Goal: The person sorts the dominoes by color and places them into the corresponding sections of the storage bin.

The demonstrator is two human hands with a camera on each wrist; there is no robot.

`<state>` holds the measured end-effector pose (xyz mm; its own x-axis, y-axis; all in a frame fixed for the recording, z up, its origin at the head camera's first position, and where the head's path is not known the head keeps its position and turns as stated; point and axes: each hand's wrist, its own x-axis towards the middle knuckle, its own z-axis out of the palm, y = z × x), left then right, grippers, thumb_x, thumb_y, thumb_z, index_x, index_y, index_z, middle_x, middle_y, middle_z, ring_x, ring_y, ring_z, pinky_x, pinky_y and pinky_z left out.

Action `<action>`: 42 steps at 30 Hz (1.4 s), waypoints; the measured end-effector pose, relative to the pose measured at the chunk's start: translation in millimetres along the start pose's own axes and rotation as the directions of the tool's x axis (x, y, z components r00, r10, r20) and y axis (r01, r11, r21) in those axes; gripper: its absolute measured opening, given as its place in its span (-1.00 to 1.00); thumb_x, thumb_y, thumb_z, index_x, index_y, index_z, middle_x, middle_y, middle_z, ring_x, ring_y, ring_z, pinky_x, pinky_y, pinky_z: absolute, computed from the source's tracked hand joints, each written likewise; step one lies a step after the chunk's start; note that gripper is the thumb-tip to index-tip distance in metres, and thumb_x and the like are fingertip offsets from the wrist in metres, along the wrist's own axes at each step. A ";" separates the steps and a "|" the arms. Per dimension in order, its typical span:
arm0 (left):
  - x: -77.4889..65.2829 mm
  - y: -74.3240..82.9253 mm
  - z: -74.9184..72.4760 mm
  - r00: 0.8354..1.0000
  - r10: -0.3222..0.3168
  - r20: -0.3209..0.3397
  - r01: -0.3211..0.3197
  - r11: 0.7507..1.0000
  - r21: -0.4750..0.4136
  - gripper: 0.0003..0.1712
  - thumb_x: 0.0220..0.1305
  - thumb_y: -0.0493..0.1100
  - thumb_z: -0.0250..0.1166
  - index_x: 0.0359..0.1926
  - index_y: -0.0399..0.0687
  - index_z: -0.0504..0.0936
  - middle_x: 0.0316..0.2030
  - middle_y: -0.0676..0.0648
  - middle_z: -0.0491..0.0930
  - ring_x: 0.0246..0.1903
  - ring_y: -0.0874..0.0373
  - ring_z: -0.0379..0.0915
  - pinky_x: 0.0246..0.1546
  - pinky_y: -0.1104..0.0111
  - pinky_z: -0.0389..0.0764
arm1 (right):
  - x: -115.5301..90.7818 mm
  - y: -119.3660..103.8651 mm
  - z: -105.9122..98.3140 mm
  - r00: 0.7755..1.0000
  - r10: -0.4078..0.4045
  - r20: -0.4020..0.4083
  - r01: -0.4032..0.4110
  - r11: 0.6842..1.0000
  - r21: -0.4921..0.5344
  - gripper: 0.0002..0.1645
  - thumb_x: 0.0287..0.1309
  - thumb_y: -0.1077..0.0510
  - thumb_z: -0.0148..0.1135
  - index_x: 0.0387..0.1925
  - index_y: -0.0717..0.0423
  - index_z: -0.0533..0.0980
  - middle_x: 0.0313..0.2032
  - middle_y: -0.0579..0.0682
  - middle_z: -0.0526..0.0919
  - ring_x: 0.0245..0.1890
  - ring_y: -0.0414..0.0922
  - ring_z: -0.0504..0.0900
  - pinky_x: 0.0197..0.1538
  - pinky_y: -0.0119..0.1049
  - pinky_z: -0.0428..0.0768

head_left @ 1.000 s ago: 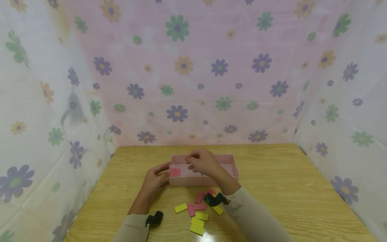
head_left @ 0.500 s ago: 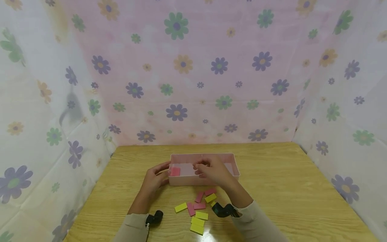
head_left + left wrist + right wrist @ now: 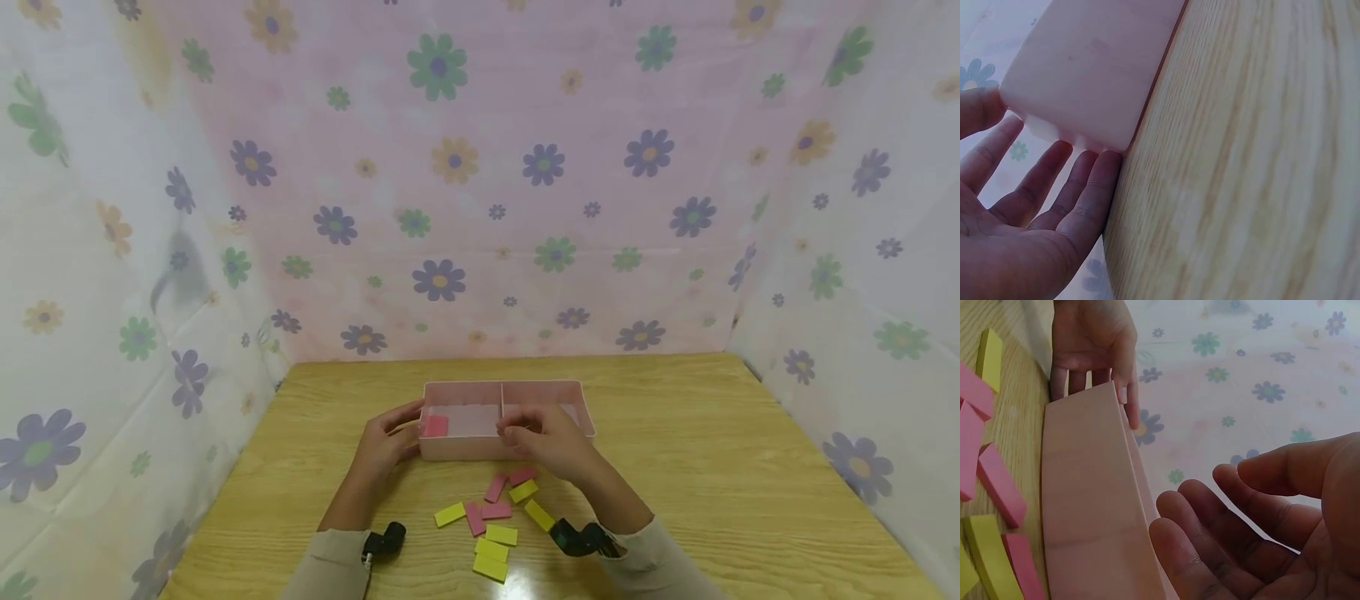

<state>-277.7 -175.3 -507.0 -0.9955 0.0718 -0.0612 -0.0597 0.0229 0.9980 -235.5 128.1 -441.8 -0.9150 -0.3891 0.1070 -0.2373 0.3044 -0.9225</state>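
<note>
A pink two-compartment box (image 3: 457,450) stands on the table, with a pink piece (image 3: 436,426) lying in the left end of its left compartment. My left hand (image 3: 382,447) rests against the box's left end; in the left wrist view its fingertips (image 3: 1105,164) touch that end wall and the thumb is at the rim corner. Over the front rim near the divider hovers my right hand (image 3: 553,440), its fingers loosely bent. Nothing shows between the right thumb and fingers (image 3: 1200,503) in the right wrist view.
Before the box lie several flat rectangular blocks, pink ones (image 3: 497,510) and yellow ones (image 3: 491,568), some overlapping. Each wrist wears a black camera (image 3: 384,542). Flowered cloth (image 3: 495,275) encloses the wooden table (image 3: 675,467) at the back and sides.
My right hand has drawn back rightward and toward me, from over the left compartment to the front rim by the divider. The left hand stays at the box's end.
</note>
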 end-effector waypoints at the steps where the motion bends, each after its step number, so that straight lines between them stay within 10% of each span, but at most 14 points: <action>1: -0.1 -0.6 -0.4 1.000 0.003 0.001 -0.003 1.000 0.002 -0.47 0.45 -0.30 0.27 0.41 -0.09 0.53 0.37 -0.28 0.47 0.27 -0.22 0.53 0.09 0.08 0.72 | -1.3 1.1 -1.0 1.000 -0.012 0.003 0.012 1.000 -0.014 -0.79 0.45 0.15 0.24 -0.01 0.12 0.69 0.00 0.22 0.73 -0.04 0.02 0.74 -0.03 -0.20 0.77; 9: 0.1 -2.0 -0.8 1.000 0.007 0.009 -0.007 1.000 -0.005 -0.46 0.43 -0.29 0.28 0.40 -0.08 0.54 0.38 -0.24 0.48 0.28 -0.20 0.53 0.10 0.08 0.71 | -9.7 12.6 -7.0 0.999 -0.016 0.035 0.021 0.990 -0.139 -0.78 0.43 0.17 0.26 -0.01 0.14 0.70 -0.03 0.07 0.77 -0.04 -0.13 0.72 0.01 -0.44 0.68; 25: -0.1 -4.2 0.4 0.999 0.032 0.021 -0.032 0.999 -0.019 -0.45 0.45 -0.33 0.24 0.43 -0.15 0.49 0.36 -0.31 0.47 0.29 -0.23 0.51 0.07 0.05 0.73 | -15.0 39.2 1.4 0.990 0.057 0.126 -0.023 0.967 -0.254 -0.70 0.31 0.20 0.36 0.05 0.19 0.70 0.00 0.09 0.77 0.06 0.10 0.73 0.10 0.01 0.73; 42: -1.2 -1.1 -0.2 1.000 0.017 0.009 -0.017 1.000 0.006 -0.46 0.45 -0.28 0.28 0.42 -0.09 0.52 0.37 -0.28 0.47 0.28 -0.22 0.52 0.10 0.04 0.71 | -13.3 47.0 0.7 0.983 0.071 0.169 -0.022 0.962 -0.273 -0.79 0.25 0.18 0.45 -0.10 0.16 0.74 -0.17 -0.04 0.81 -0.14 -0.14 0.76 -0.03 -0.16 0.75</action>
<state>-276.5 -175.6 -508.0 -0.9957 0.0811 -0.0440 -0.0419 0.0273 0.9987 -234.2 147.1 -486.8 -0.8611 -0.5079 -0.0227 -0.2970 0.5388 -0.7883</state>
